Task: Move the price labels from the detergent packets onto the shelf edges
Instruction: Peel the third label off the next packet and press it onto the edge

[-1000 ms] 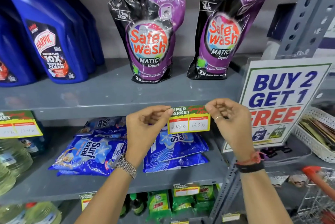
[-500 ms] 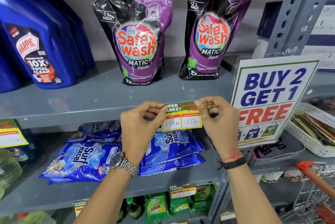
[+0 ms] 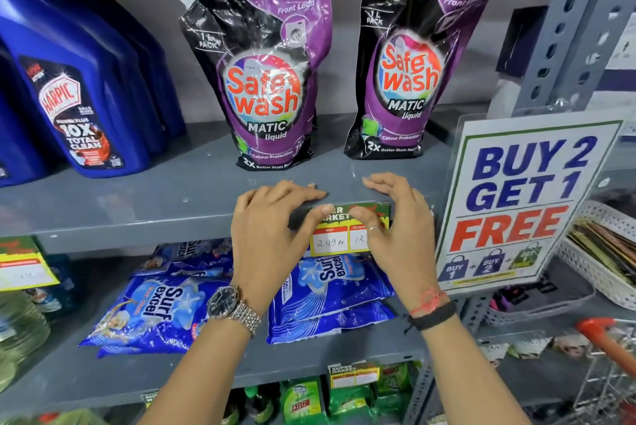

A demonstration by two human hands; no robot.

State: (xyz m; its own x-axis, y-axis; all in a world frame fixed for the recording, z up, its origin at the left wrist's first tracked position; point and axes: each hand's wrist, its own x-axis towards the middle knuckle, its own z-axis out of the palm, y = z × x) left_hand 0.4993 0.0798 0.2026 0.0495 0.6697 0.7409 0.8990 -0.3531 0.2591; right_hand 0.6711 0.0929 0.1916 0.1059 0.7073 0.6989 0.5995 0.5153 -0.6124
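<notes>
Already, the green, yellow and white paper price label (image 3: 339, 233) lay against the front edge of the grey metal upper shelf (image 3: 137, 218), directly below the two purple and black Safewash liquid detergent pouches (image 3: 265, 80) standing on that shelf. Both hands were pressing it there. The left hand (image 3: 272, 235), with a steel wristwatch on its wrist, had its fingers spread flat over the shelf lip and its thumb on the label's upper left part; it gripped nothing. The right hand (image 3: 395, 228), wearing a ring and a red thread with a black band at the wrist, lay likewise open, fingers hooked over the lip and thumb pushing on the label's right half, which it partly hid.

By the look of it, this label was at the sticking-down stage rather than being carried: its top strip sat on the shelf edge while the handwritten price boxes hung just below it, in front of the blue Surf Excel detergent packets (image 3: 161, 307) lying on the lower shelf. Whether it had fully adhered could not be told.

Other labels appeared already placed: one on the same shelf edge at far left (image 3: 24, 266) and one on the lower shelf edge (image 3: 352, 374). No label showed on the visible packets, so little seemed left here beyond smoothing this one.
</notes>
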